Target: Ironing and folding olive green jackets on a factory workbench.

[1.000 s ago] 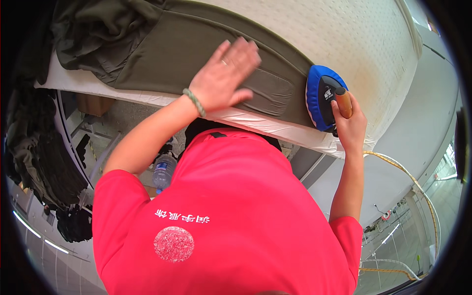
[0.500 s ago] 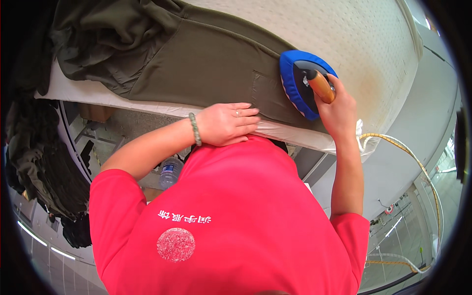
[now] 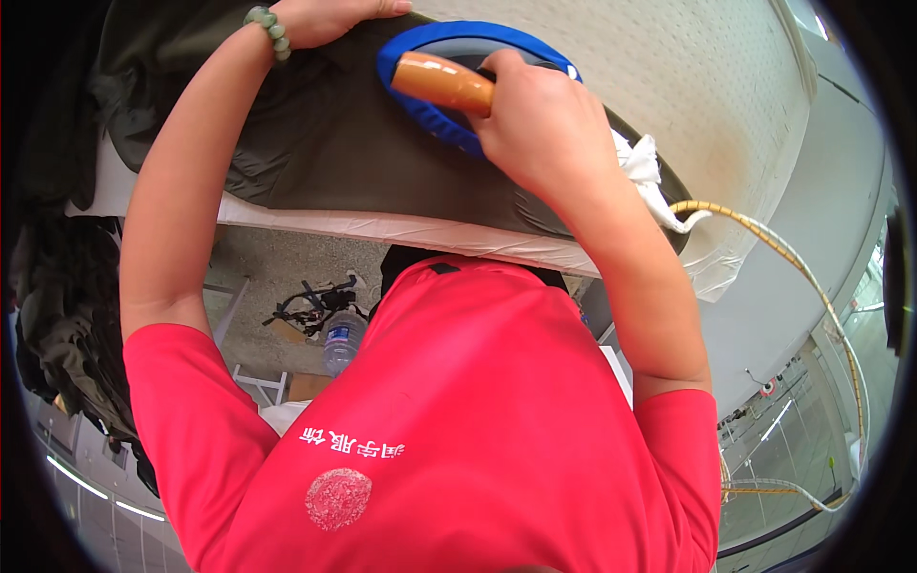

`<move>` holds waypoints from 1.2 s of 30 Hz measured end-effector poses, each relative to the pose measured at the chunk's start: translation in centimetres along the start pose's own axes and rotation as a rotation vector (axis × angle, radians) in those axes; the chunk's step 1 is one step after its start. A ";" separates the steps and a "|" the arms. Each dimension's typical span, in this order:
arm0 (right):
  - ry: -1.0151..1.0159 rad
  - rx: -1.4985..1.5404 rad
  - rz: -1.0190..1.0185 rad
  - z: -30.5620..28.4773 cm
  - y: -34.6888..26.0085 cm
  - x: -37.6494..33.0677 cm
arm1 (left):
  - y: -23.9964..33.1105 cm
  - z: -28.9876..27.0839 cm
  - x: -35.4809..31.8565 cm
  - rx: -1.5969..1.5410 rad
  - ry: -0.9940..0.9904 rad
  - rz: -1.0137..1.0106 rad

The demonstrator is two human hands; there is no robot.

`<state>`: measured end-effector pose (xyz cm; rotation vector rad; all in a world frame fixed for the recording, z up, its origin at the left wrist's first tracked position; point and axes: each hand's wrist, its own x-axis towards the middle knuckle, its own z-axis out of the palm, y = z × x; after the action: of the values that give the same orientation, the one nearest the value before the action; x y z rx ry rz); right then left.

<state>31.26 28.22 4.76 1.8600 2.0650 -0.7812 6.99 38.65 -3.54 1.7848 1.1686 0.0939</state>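
Note:
My right hand [image 3: 546,119] is closed around the orange-brown handle of an iron [image 3: 444,84] with a blue cover around its base. The iron rests on a dark olive garment [image 3: 363,162], spread over a padded white ironing table [image 3: 688,86]. At the top edge of the view is my left hand [image 3: 325,19], with a bead bracelet [image 3: 269,33] on the wrist. One stretched-out digit shows against the garment; the remaining fingers are cut off by the view. A white cloth [image 3: 642,172] hangs behind the iron, beside my right wrist.
A yellowish hose and a white cord [image 3: 774,244] loop down from the iron's side on the right. Dark garments [image 3: 72,315] hang in a heap at the left. Below the table's front edge stand a clear plastic bottle [image 3: 342,344] and dark straps [image 3: 320,304] on the floor.
My right hand has brought the iron leftward and away from me, turning it. My left hand has left the table's front edge and reached far up and left over the garment.

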 end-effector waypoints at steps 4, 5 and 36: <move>0.003 0.017 0.030 0.2 1.9 -2.2 | 0.8 1.1 -2.9 0.112 0.307 0.138; 0.099 0.065 0.063 0.3 4.3 -3.3 | 1.3 1.5 -3.8 0.147 0.410 0.184; 0.019 0.053 -0.001 1.3 3.8 -4.3 | 0.8 14.7 -23.7 -1.529 1.004 -0.200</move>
<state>35.42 24.03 5.13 1.9017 2.0766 -0.8298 2.38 11.26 -1.17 0.1560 1.2611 1.4463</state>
